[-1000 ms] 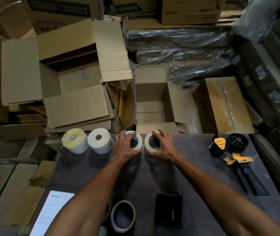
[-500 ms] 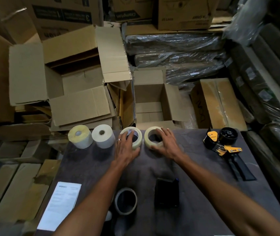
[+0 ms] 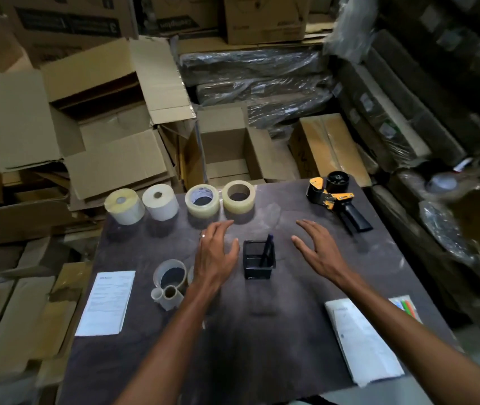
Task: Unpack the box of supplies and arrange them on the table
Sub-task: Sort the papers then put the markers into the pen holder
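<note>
Along the far edge of the dark table (image 3: 262, 346) stand two white label rolls (image 3: 124, 206) (image 3: 160, 201) and two clear tape rolls (image 3: 202, 200) (image 3: 238, 196) in a row. A black mesh pen holder (image 3: 259, 263) with a blue pen in it stands mid-table. My left hand (image 3: 214, 252) hovers just left of the holder, fingers relaxed, holding nothing. My right hand (image 3: 319, 249) hovers to its right, fingers spread, also empty. A small open cardboard box (image 3: 227, 153) sits beyond the table's far edge.
A yellow and black tape dispenser (image 3: 335, 197) lies at the far right. A tape roll with small cores (image 3: 170, 280) sits left of my left forearm. Paper sheets lie at the left (image 3: 107, 302) and right (image 3: 361, 340), with coloured markers (image 3: 406, 306). Stacked cardboard boxes (image 3: 86, 118) surround the table.
Both hands have let go of the two clear tape rolls and drawn back toward me, now flanking the pen holder. The view has pulled back, showing more of the table.
</note>
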A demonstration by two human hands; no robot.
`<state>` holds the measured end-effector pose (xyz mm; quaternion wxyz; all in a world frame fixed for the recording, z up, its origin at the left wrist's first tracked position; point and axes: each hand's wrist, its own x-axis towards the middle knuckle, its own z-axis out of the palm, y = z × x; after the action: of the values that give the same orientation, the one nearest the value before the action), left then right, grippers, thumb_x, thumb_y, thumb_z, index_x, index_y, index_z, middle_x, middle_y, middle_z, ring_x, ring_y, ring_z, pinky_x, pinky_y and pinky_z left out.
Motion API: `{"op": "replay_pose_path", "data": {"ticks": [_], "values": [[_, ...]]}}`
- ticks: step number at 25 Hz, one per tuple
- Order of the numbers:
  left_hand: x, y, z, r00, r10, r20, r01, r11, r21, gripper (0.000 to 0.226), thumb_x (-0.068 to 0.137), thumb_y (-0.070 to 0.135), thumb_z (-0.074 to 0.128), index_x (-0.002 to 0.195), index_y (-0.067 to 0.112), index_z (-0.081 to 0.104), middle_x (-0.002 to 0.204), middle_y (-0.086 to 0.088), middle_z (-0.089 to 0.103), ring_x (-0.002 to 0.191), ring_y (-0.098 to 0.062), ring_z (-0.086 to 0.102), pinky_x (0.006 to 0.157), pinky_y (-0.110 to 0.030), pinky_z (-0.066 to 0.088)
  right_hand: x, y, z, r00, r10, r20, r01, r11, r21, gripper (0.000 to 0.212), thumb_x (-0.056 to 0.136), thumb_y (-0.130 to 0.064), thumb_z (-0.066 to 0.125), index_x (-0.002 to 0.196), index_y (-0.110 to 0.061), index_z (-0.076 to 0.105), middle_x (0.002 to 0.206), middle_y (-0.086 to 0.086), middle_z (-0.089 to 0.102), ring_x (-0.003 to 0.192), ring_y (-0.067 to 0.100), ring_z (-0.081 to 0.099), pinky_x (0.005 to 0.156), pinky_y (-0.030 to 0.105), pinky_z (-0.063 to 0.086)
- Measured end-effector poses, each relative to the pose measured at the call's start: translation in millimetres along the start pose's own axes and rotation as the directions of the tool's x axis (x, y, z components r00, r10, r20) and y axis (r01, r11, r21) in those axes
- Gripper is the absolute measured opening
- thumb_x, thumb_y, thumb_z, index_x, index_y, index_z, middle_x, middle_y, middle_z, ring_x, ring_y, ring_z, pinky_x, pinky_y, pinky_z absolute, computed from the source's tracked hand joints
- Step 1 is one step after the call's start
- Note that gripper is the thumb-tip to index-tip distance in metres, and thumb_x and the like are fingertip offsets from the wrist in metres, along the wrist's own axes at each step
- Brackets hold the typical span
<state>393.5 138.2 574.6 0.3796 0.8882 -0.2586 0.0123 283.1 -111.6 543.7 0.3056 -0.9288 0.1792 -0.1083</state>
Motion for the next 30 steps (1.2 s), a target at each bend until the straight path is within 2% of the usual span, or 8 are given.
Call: {"op": "replay_pose_path", "data": {"ticks": [4,7,12,15,17,21,26,30], "values": [[-51,17,16,1.0,-0.006,-0.009,0.006,1.0,-0.017,0.042,0.086,0.021,0.064,0.128,0.019,0.059,0.124,-0.002,0.06,0.115,-0.021,0.055,0.099,-0.036,0.047,-70,31,-8,0.998,0.058,-0.032,-0.058,0.998,0.003,0.047,0.094,-0.033,0.064,0.135,-0.012,0.058,0.139,0.009,0.057,0.133,0.026,0.048,0.114,0.038,0.034],[-95,30,30,0.999,-0.038,-0.014,0.037,0.999,-0.023,0.04,0.084,0.021,0.065,0.123,0.018,0.061,0.12,-0.001,0.061,0.112,-0.02,0.056,0.099,-0.033,0.045,-112,53,-10,0.998,0.067,-0.014,-0.067,0.998,0.018,0.049,0.093,-0.039,0.062,0.134,-0.012,0.059,0.137,0.008,0.059,0.131,0.026,0.051,0.112,0.038,0.036],[-167,62,87,0.985,-0.139,0.105,0.143,0.989,-0.035,0.042,0.084,0.028,0.06,0.125,0.018,0.061,0.122,-0.003,0.059,0.113,-0.023,0.056,0.099,-0.034,0.045,-174,90,-19,0.995,0.097,-0.007,-0.096,0.993,0.074,0.044,0.091,-0.025,0.07,0.129,-0.005,0.061,0.133,0.012,0.061,0.126,0.029,0.053,0.107,0.027,0.031],[-201,90,132,0.965,-0.187,0.185,0.186,0.982,0.022,0.041,0.085,0.025,0.061,0.124,0.014,0.061,0.123,-0.007,0.059,0.113,-0.028,0.056,0.101,-0.036,0.044,-207,119,-30,0.991,0.124,0.056,-0.128,0.988,0.083,0.047,0.089,-0.03,0.067,0.13,-0.006,0.061,0.131,0.012,0.061,0.124,0.03,0.054,0.108,0.031,0.035],[-220,104,158,0.951,-0.202,0.233,0.195,0.979,0.054,0.04,0.086,0.024,0.063,0.125,0.015,0.061,0.125,-0.007,0.058,0.114,-0.028,0.055,0.101,-0.036,0.043,-226,138,-33,0.992,0.086,0.092,-0.094,0.992,0.08,0.05,0.088,-0.033,0.064,0.131,-0.009,0.059,0.132,0.012,0.059,0.125,0.03,0.053,0.109,0.031,0.035],[-240,131,193,0.916,-0.239,0.321,0.224,0.971,0.083,0.038,0.088,0.027,0.06,0.125,0.019,0.058,0.122,-0.003,0.056,0.114,-0.024,0.052,0.099,-0.035,0.044,-248,157,-43,0.985,0.087,0.148,-0.097,0.993,0.061,0.058,0.084,-0.033,0.061,0.136,-0.008,0.055,0.137,0.014,0.054,0.128,0.029,0.049,0.11,0.025,0.029],[-246,148,216,0.897,-0.229,0.377,0.172,0.969,0.179,0.056,0.088,0.033,0.058,0.141,0.017,0.047,0.134,-0.004,0.048,0.122,-0.023,0.047,0.108,-0.036,0.037,-253,170,-41,0.971,0.107,0.215,-0.118,0.992,0.042,0.072,0.08,-0.046,0.049,0.141,-0.009,0.048,0.139,0.011,0.052,0.128,0.028,0.048,0.11,0.032,0.033],[-245,154,220,0.888,-0.268,0.374,0.16,0.942,0.297,0.061,0.088,0.038,0.056,0.145,0.021,0.041,0.136,0.001,0.044,0.12,-0.02,0.044,0.1,-0.035,0.044,-250,157,-43,0.957,0.155,0.246,-0.175,0.983,0.06,0.071,0.084,-0.034,0.057,0.148,-0.009,0.039,0.143,0.012,0.046,0.131,0.027,0.043,0.11,0.031,0.032]]}}
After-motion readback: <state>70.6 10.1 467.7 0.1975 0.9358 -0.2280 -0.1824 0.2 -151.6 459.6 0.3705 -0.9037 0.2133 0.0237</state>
